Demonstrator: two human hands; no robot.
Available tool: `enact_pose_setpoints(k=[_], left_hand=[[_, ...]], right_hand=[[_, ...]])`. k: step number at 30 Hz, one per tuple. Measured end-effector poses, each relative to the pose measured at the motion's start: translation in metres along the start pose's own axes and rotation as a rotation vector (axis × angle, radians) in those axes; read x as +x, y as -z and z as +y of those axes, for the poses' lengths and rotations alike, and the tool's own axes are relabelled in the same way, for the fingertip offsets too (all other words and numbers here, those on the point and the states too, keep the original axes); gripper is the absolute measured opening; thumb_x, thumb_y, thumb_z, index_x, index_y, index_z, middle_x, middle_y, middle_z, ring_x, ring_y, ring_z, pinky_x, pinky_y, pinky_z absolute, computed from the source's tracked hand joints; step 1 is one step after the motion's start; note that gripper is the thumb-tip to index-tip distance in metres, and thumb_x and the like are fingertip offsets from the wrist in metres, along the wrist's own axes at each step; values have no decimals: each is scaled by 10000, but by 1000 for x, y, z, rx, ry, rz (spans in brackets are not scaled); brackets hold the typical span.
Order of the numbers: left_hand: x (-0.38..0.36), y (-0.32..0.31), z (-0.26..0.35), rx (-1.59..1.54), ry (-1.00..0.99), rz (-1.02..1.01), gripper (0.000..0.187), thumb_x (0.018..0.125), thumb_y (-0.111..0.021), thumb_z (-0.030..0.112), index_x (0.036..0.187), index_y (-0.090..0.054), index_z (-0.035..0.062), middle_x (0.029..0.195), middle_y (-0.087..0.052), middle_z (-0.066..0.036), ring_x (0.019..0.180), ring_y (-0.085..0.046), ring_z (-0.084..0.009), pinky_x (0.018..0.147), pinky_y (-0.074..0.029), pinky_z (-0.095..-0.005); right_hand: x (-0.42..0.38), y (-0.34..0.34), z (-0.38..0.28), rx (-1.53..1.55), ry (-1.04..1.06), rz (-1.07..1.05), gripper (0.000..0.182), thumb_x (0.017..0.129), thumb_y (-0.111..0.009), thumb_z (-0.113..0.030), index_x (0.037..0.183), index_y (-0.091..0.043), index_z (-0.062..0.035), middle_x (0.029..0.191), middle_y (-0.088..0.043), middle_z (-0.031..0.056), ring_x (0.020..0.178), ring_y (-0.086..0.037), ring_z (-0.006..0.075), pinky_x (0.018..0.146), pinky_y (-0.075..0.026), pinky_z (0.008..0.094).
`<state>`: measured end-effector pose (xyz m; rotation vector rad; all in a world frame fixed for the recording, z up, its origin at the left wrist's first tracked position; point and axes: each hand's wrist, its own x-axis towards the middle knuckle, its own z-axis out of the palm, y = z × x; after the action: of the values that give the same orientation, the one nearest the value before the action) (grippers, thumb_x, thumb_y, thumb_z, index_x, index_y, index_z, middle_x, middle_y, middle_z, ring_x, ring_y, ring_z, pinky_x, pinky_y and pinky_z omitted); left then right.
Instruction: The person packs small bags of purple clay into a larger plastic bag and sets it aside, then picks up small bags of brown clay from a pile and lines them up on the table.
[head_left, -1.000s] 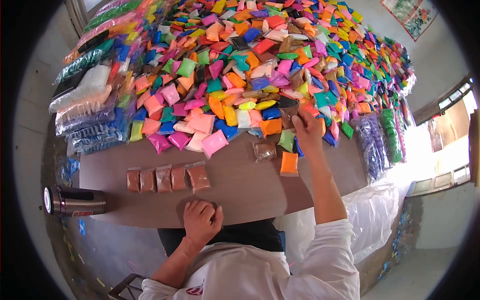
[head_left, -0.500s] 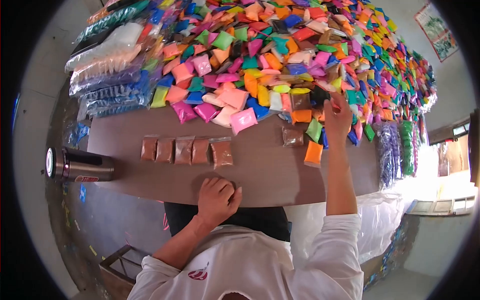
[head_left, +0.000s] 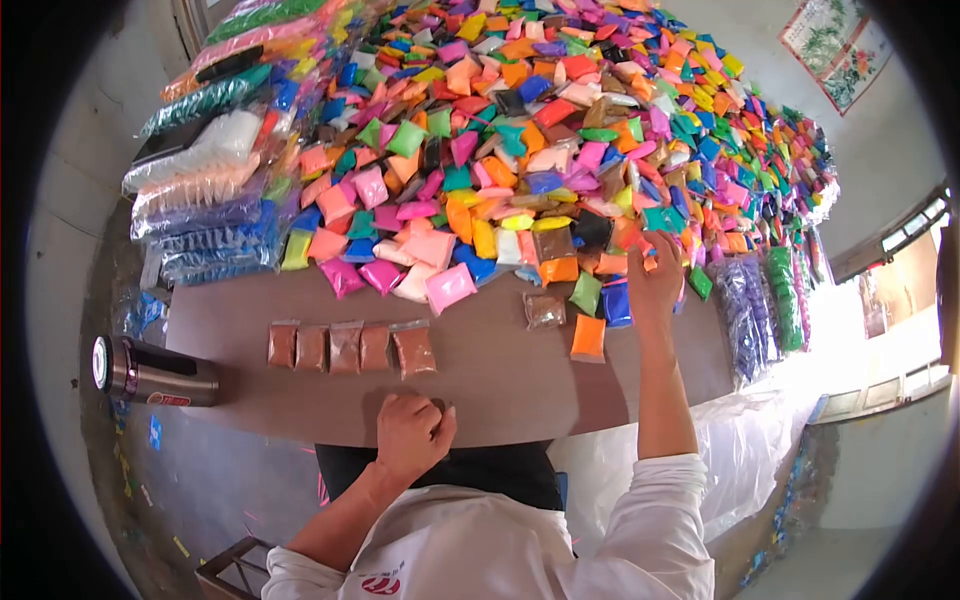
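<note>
My right hand (head_left: 655,275) reaches into the near right edge of a big heap of small coloured packets (head_left: 480,170). Its fingers are bent together beside red-orange packets, and what they pinch, if anything, is partly hidden. Below that hand lie an orange packet (head_left: 588,339), a blue packet (head_left: 617,305) and a green packet (head_left: 586,293). A clear packet with brown contents (head_left: 545,311) sits a little apart to the left. My left hand (head_left: 411,432) rests curled at the table's front edge, nothing visible in it. Beyond it, several reddish-brown packets (head_left: 345,347) stand in a row.
A steel thermos (head_left: 160,371) lies at the table's (head_left: 480,390) left end. Stacked bags of packets (head_left: 205,205) rise at the back left. Long bags of purple (head_left: 740,315) and green packets (head_left: 785,300) border the right side. Clear plastic sheeting (head_left: 745,455) hangs below the right edge.
The view has tilted up, so the table and packets appear lower. My right hand stays at the heap's right edge with its fingers shifted among the packets. My left hand remains curled at the edge.
</note>
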<state>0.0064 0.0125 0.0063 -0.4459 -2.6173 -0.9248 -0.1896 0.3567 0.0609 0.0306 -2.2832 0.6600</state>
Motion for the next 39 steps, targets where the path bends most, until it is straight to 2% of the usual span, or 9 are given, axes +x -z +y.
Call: enact_pose_setpoints(k=[8, 15, 18, 24, 27, 31, 32, 35, 39], left_hand=[[13, 11, 1, -10, -32, -79, 315, 763, -747, 141, 540, -538, 67, 581, -538, -87, 567, -563, -301, 609, -460, -420], [8, 2, -1, 37, -65, -65, 297, 739, -753, 124, 530, -547, 82, 591, -549, -76, 574, -574, -279, 602, -447, -407], [9, 4, 0, 46, -50, -105, 309, 730, -759, 122, 520, -535, 89, 588, -546, -64, 550, -566, -269, 581, -429, -404], [12, 6, 1, 4, -24, -126, 326, 703, -759, 85, 514, -494, 101, 557, -519, -48, 517, -551, -267, 555, -414, -401], [14, 7, 0, -20, -26, -125, 331, 707, -760, 95, 516, -490, 106, 555, -515, -41, 504, -542, -266, 540, -402, -400], [13, 10, -3, -61, -15, -144, 325, 718, -764, 111, 521, -506, 111, 564, -519, -31, 514, -545, -254, 547, -403, -395], [13, 8, -4, -69, -16, -134, 324, 720, -765, 114, 521, -509, 112, 567, -521, -28, 516, -545, -251, 548, -402, -392], [12, 10, -4, -93, -5, -112, 306, 730, -761, 114, 534, -526, 111, 577, -531, -24, 529, -552, -244, 555, -408, -391], [11, 7, -6, -156, -13, -23, 276, 749, -751, 111, 567, -544, 100, 582, -533, -38, 550, -560, -268, 568, -425, -405]], right_hand=[[55, -9, 12, 235, -242, -122, 692, 866, -761, -285, 1427, -478, 5, 1362, -574, 242, 1273, -573, 326, 1027, -486, 402], [109, -51, 55, 171, -271, -103, 920, 778, -799, -483, 1427, -448, 66, 1314, -591, 272, 1245, -575, 387, 1021, -463, 427], [134, -36, 26, 203, -331, -269, 947, 766, -798, -523, 1404, -454, 88, 1348, -566, 287, 1251, -566, 396, 1023, -462, 427], [143, -93, 56, 114, -388, -17, 768, 793, -773, -510, 1316, -552, 7, 1252, -629, 231, 1203, -577, 378, 1041, -419, 475], [143, -87, 31, -253, -75, 294, 592, 831, -748, -440, 1245, -619, -37, 1217, -647, 192, 1172, -588, 374, 1030, -421, 475], [142, -91, -38, 129, 17, -185, 382, 875, -730, -395, 1020, -701, -43, 1015, -718, 137, 1090, -617, 364, 950, -432, 548], [141, -104, -50, 55, 101, -118, 399, 877, -716, -454, 958, -723, -63, 913, -725, 123, 1075, -625, 359, 932, -435, 557], [152, -127, -80, -422, 37, -376, 414, 875, -700, -490, 969, -731, -88, 939, -726, 127, 1084, -624, 366, 926, -445, 542], [160, -141, -82, -534, 4, -465, 424, 870, -707, -466, 1008, -706, -65, 1043, -732, 138, 1067, -634, 383, 943, -460, 528]])
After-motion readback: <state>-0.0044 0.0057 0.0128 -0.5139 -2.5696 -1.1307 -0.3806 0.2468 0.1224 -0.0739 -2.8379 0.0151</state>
